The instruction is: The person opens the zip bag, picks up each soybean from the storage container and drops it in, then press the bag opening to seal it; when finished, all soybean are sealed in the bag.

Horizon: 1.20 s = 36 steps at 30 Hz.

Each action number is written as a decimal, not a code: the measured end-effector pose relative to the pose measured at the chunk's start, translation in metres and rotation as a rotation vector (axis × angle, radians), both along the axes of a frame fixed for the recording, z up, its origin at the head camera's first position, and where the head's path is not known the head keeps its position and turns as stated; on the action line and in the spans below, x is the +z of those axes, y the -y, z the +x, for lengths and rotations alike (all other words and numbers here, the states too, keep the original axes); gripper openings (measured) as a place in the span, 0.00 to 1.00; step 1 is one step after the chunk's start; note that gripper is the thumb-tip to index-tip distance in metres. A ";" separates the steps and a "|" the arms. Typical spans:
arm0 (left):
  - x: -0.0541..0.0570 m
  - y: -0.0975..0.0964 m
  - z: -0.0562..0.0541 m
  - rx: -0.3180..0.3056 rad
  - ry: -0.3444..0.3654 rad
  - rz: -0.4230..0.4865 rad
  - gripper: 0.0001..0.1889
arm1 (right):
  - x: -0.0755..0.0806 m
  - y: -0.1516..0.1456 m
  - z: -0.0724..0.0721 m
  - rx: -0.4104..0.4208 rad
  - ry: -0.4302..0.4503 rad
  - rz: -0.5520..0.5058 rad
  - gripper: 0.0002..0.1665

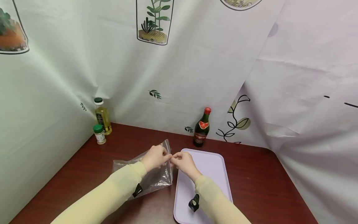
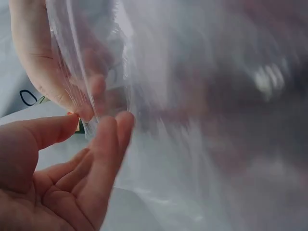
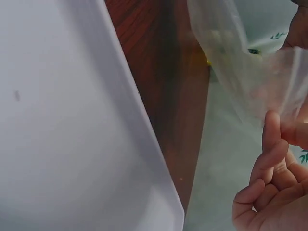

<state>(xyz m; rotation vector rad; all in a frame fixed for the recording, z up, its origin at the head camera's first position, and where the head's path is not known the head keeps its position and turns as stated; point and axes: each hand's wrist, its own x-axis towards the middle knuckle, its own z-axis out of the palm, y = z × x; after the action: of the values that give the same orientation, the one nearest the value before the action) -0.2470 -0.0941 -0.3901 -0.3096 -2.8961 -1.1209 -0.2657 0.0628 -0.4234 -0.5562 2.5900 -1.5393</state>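
Note:
A clear, crinkled plastic bag (image 1: 160,179) hangs between both hands just left of the tray, its edge running upright at the right side. My left hand (image 1: 153,157) holds the bag at that edge; its thumb (image 2: 53,131) and fingers (image 2: 107,144) lie around the film in the left wrist view. Opposite it, my right hand (image 1: 184,162) pinches the same edge between thumb and index finger, the fingertips of the two hands meeting there. In the right wrist view the bag (image 3: 231,62) rises from the right hand's fingers (image 3: 272,130). Nothing shows inside the bag.
A pale lilac tray (image 1: 208,161) lies under the right forearm on the dark red table (image 1: 257,180). Behind it stands a dark green bottle (image 1: 202,128) with a red cap. An oil bottle (image 1: 103,118) and a green-lidded jar (image 1: 99,135) stand at the back left, before a printed cloth (image 1: 179,77).

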 end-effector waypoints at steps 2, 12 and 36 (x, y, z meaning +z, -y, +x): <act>-0.002 -0.001 -0.001 0.006 0.029 0.072 0.08 | -0.001 -0.002 0.001 0.005 0.015 -0.021 0.09; -0.015 -0.006 -0.002 0.058 0.065 0.264 0.13 | -0.006 -0.003 0.001 0.045 0.038 -0.014 0.08; -0.024 -0.019 0.008 0.024 -0.111 0.085 0.17 | -0.004 -0.009 0.008 -0.073 -0.112 0.154 0.07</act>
<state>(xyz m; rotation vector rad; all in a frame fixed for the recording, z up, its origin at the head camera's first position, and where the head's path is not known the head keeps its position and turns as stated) -0.2395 -0.0753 -0.4140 -0.3228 -2.7409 -1.1793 -0.2577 0.0715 -0.4276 -0.5535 2.8122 -1.3480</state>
